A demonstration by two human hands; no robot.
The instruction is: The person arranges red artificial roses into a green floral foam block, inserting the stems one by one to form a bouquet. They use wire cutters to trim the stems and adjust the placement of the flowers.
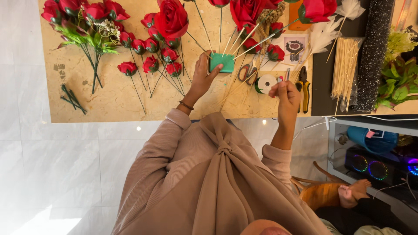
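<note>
While the left hand (201,78) clamps its fingers on the green foam block (222,62) already bearing several rose stems (244,41), the right hand (285,93) pinches something small, loose rosebuds (150,64) waiting on the tabletop (113,100).

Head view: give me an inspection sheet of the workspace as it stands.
Surface: tan marbled board on pale tiles.
Job's things: green foam block with several rose sticks pushed in.
Clutter: loose red roses, scissors, tape roll, pliers, bundle of wooden sticks, dark glitter roll.
Grips: left hand closed on the foam block; right hand pinching something too small to tell.
Cables: white cable off the board's edge.
Surroundings: shelf with lit speakers, wooden chair, another person's bare foot.
</note>
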